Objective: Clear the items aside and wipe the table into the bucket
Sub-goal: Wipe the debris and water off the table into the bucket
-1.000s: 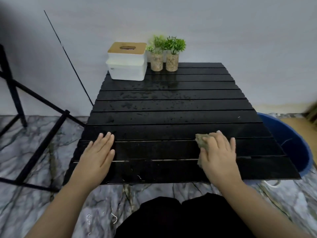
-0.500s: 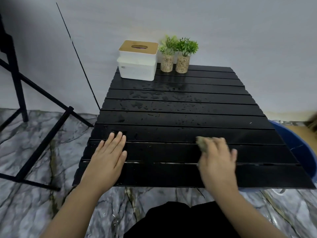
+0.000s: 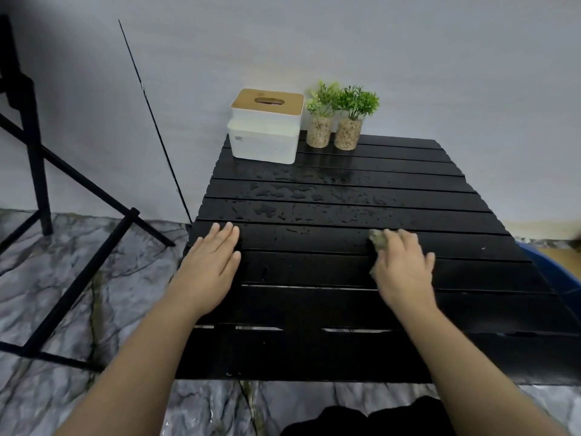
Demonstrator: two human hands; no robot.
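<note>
A black slatted table (image 3: 314,350) stands in front of me, with water drops on its middle slats. My right hand (image 3: 404,267) presses a greyish-green cloth (image 3: 377,241) flat on the table right of centre; only the cloth's far edge shows past my fingers. My left hand (image 3: 213,262) lies flat, fingers together, on the table's left edge and holds nothing. A white tissue box (image 3: 265,127) with a wooden lid and two small potted plants (image 3: 320,116) (image 3: 352,119) stand at the far edge. A blue bucket (image 3: 562,278) peeks out beyond the table's right edge.
A black metal stand (image 3: 78,196) spreads its legs over the marble floor on the left. A thin black rod (image 3: 154,118) leans against the grey wall behind the table's far left corner. My dark-clothed lap (image 3: 361,420) is at the bottom edge.
Both hands have slid away from me, from the near slats toward the middle of the table, the right one carrying the cloth. The camera has turned left and down.
</note>
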